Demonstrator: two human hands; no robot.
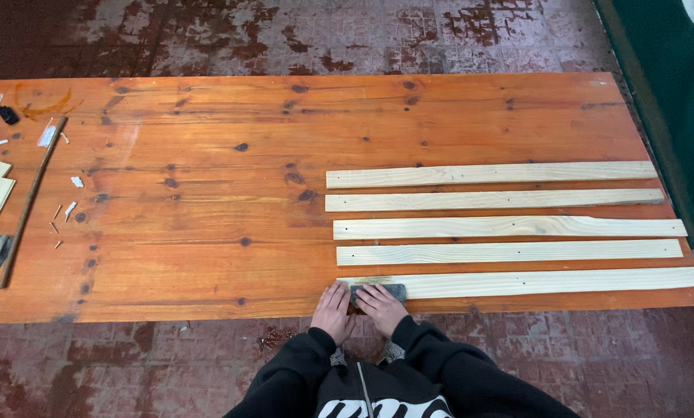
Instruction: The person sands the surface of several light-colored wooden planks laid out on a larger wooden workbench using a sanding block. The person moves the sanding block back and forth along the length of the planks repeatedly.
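Head camera looks straight down on our two hands pressed side by side at about 6 o'clock: the left hand [333, 310] lies flat on the table beside the slat's end, the right hand [379, 306] is spread over a dark grey sanding block [385, 292] that sits on the left end of the nearest slat [548, 282]. That slat is pale, raw wood, thin and flat, its long axis running from 9 to 3 o'clock, parallel to the table's near edge and just inside it. Four more pale slats [502, 227] lie parallel beyond it toward 12 o'clock, narrow gaps between them. The table [207, 155] is glossy orange knotty pine; its left half toward 9 o'clock lies mostly bare, with a thin stick [31, 203] and small scraps near the far left edge.
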